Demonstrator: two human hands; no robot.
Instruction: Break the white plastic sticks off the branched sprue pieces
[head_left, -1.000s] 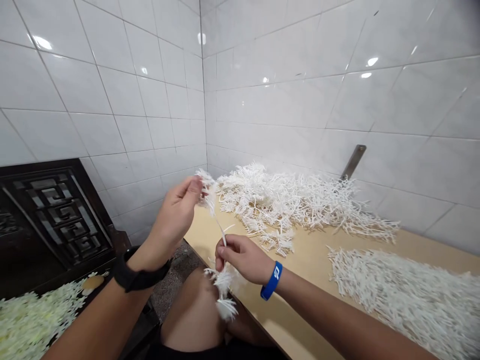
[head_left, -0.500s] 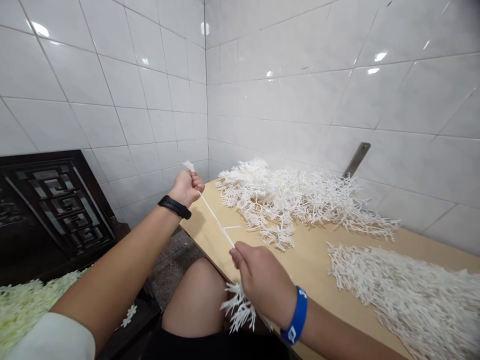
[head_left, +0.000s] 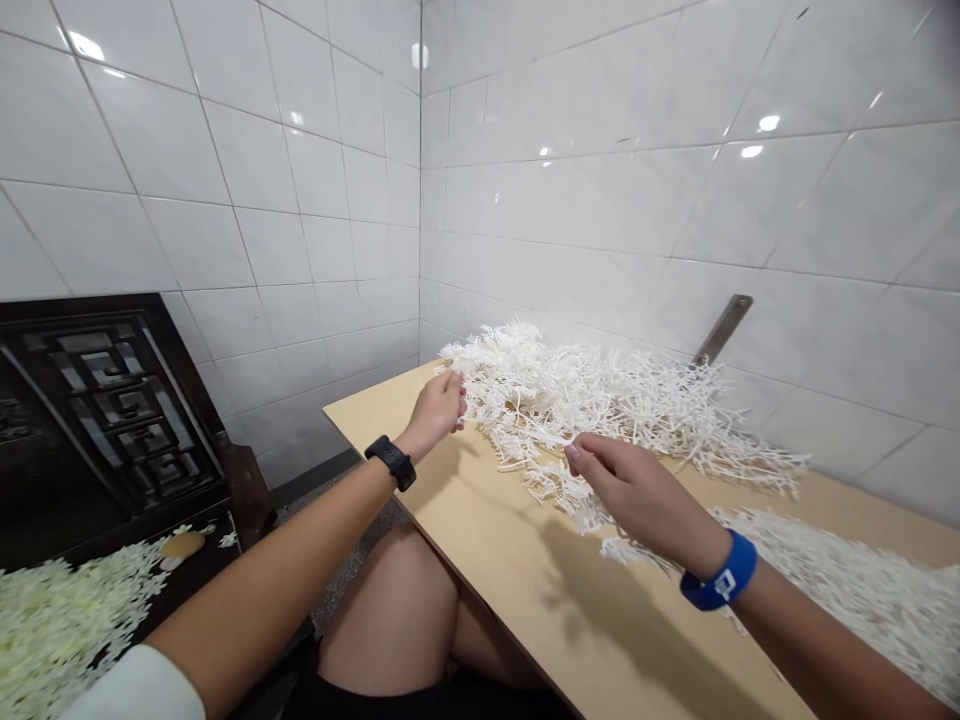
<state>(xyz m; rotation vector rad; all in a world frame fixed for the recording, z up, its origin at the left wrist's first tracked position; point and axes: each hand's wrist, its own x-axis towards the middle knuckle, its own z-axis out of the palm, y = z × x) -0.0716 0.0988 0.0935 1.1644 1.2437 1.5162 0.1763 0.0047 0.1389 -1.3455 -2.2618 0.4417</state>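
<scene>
My right hand [head_left: 649, 495] is closed in a pinch over the table, holding a white artificial sprig. The sprig's branching tips [head_left: 630, 551] hang below the fingers, and a short bit of stem shows at the fingertips. My left hand [head_left: 439, 408] is curled shut at the left end of a heap of white artificial sprigs [head_left: 600, 395]. What it holds, if anything, is lost against the white heap behind it. The two hands are apart, both above the tan tabletop [head_left: 465, 510].
A second pile of white stems [head_left: 862, 570] lies at the table's right. A metal strip [head_left: 724, 328] leans at the tiled wall [head_left: 562, 220]. On the left, pale flowers [head_left: 67, 630] and a tan rounded object [head_left: 182, 544] lie on a dark carved wooden seat [head_left: 112, 400].
Both hands have moved right, in over the tabletop, and the right one has risen with the sprig. The stem stretched between them earlier no longer shows clearly.
</scene>
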